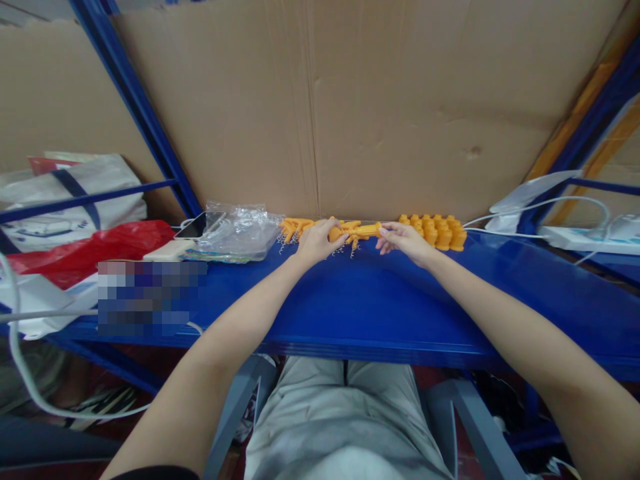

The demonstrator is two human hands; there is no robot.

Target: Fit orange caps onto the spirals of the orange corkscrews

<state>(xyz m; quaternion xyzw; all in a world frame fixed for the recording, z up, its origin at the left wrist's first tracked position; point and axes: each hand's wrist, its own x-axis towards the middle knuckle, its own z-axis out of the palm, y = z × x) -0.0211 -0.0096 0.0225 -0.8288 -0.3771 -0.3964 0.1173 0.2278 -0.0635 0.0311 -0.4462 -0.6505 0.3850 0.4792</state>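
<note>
Both hands on an orange plastic piece at the back of the blue tabletop (350, 300).

At frame centre the left hand (316, 241) is curled around one end of the orange plastic piece (361, 231), and the right hand (403, 240) pinches its other end. Loose orange parts (436, 231) lie just right, against the cardboard wall (380, 107). To the left sit a clear plastic bag (240, 230), a phone (199, 225) and a red bag (95, 243); a white power strip (590, 239) lies far right.

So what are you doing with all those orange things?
A person sits at a blue shelf with both arms stretched out. The left hand and right hand each grip an end of an orange plastic piece. More orange pieces lie in a row against the cardboard wall.
</note>
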